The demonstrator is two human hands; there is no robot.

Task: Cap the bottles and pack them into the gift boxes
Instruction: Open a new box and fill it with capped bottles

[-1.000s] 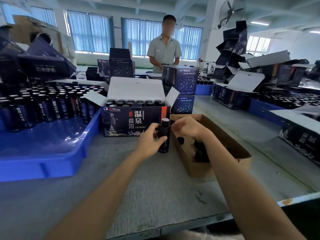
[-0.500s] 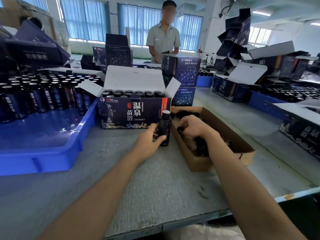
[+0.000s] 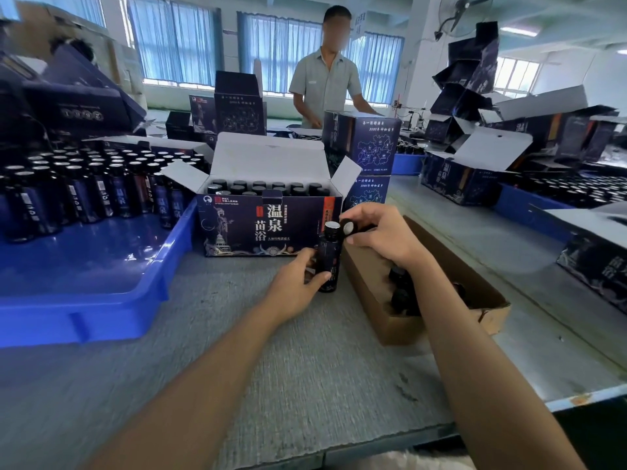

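Dark bottle (image 3: pixel 328 257) in left hand (image 3: pixel 294 293) fingers; right hand (image 3: pixel 386 239) fingers pinch cap (image 3: pixel 350 228); box (image 3: pixel 234 228): 温泉苗浴

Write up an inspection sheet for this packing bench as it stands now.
Surface: grey table, scuffed, bare in front.
Job's things: bottle upright, sealed top uncapped; cap beside its top; open gift box behind, rows of capped bottles inside; cardboard tray holding caps; blue tray with uncapped bottles.
Clutter: empty gift boxes piled at right.
Grips: left hand grips the bottle; right hand pinches the cap.
Cables: nothing seen.
Surroundings: another person standing behind; wall fan; curtained windows.
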